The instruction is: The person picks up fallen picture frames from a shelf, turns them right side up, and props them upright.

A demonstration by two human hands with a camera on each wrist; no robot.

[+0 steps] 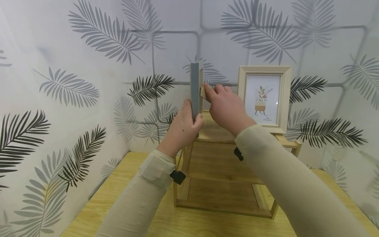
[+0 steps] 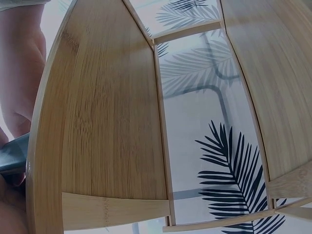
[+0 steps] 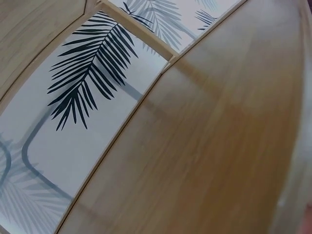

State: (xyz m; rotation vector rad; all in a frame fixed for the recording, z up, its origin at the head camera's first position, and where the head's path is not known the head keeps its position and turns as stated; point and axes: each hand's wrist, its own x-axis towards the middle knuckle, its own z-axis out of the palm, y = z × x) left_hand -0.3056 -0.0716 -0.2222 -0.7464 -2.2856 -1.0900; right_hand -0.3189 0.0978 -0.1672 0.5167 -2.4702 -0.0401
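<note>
A blue-grey picture frame (image 1: 194, 89) stands upright, edge-on to me, over the left side of the shelf rack's top board. My left hand (image 1: 183, 125) grips its lower near edge, thumb on the right side and fingers on the left. On its right-hand side, my right hand (image 1: 226, 108) pinches a thin tan flap (image 1: 205, 94) with curled fingers. The frame's broad faces are turned mostly out of sight. In the left wrist view, a dark corner of the frame (image 2: 13, 155) shows by the hand, beside a wooden shelf board (image 2: 112, 107).
The wooden shelf rack (image 1: 225, 159) has several levels and stands on a wood-grain table (image 1: 160, 217). A cream picture frame (image 1: 242, 98) with a potted-plant print stands at the right of its top. Leaf-patterned walls (image 1: 97, 33) close off the back and left.
</note>
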